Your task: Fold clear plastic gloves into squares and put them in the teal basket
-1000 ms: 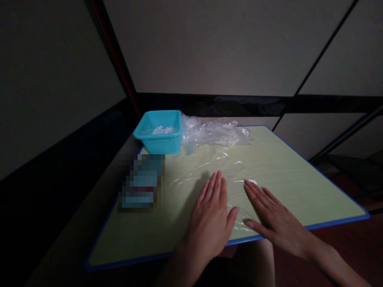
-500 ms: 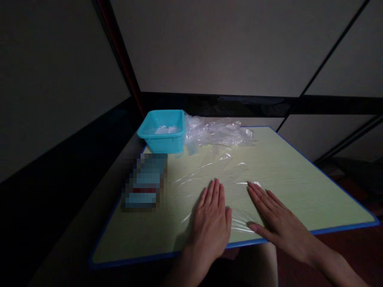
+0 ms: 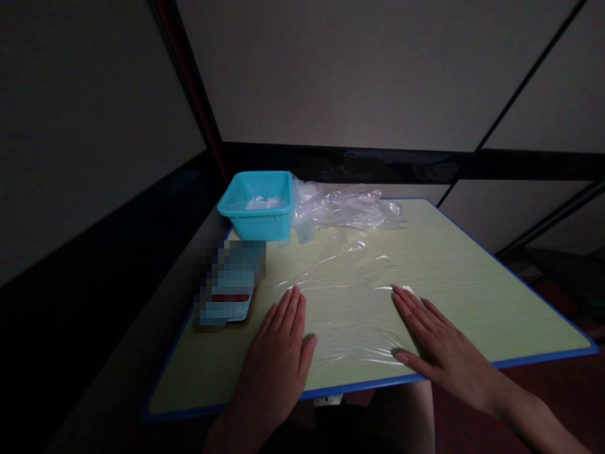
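Note:
A clear plastic bag (image 3: 350,315) lies spread flat on the pale table (image 3: 472,284), with creases catching the light near its far end and front edge. My left hand (image 3: 276,356) rests flat at the bag's left side, palm down, fingers stretched forward and thumb apart. On the bag's right side my right hand (image 3: 439,340) also lies palm down, its fingers pointing up and to the left, its thumb spread. Between the two hands the film looks fairly smooth. Neither hand grips anything.
A turquoise plastic basket (image 3: 262,224) holding some whitish contents stands at the far left. Beside it is a heap of crumpled clear plastic bags (image 3: 350,208). A pixelated phone-like object (image 3: 231,284) lies near the left edge. A blue rim (image 3: 368,383) borders the table.
My left hand has slid left across the film, away from my right hand, uncovering more of the bag. The right hand has stayed in nearly the same place.

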### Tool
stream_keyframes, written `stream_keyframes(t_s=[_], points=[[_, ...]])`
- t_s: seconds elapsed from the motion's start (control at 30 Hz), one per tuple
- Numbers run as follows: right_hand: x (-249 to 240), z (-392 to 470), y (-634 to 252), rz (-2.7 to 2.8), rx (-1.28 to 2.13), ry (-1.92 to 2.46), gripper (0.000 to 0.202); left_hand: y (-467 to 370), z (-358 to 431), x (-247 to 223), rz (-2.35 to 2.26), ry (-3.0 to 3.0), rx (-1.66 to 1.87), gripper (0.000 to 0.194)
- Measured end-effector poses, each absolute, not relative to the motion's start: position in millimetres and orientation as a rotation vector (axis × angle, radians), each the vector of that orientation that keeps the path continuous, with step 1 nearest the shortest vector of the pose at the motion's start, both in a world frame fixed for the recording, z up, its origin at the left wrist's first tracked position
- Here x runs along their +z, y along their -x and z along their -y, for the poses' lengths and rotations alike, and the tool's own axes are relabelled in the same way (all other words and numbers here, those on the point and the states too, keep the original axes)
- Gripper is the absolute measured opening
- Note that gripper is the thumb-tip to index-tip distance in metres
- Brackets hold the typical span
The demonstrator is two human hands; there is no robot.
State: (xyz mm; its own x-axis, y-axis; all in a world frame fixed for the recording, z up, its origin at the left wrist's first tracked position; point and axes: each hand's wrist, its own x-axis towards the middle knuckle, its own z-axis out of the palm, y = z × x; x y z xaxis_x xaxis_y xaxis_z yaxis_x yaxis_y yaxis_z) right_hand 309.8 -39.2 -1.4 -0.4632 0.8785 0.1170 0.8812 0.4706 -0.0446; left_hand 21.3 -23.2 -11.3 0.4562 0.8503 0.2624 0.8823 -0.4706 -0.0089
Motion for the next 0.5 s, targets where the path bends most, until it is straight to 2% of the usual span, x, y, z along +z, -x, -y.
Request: stream_keyframes(t_s=[0.33, 0.5], points=[[-4, 45, -331, 2.575, 0.053, 1.617, 0.084, -23, 24, -10, 1.512, 2.541, -0.353, 0.053], [15, 24, -346, 2.528, 0.197, 1.58, 0.073, -23, 23, -12, 1.518, 2.545, -0.368, 0.054]])
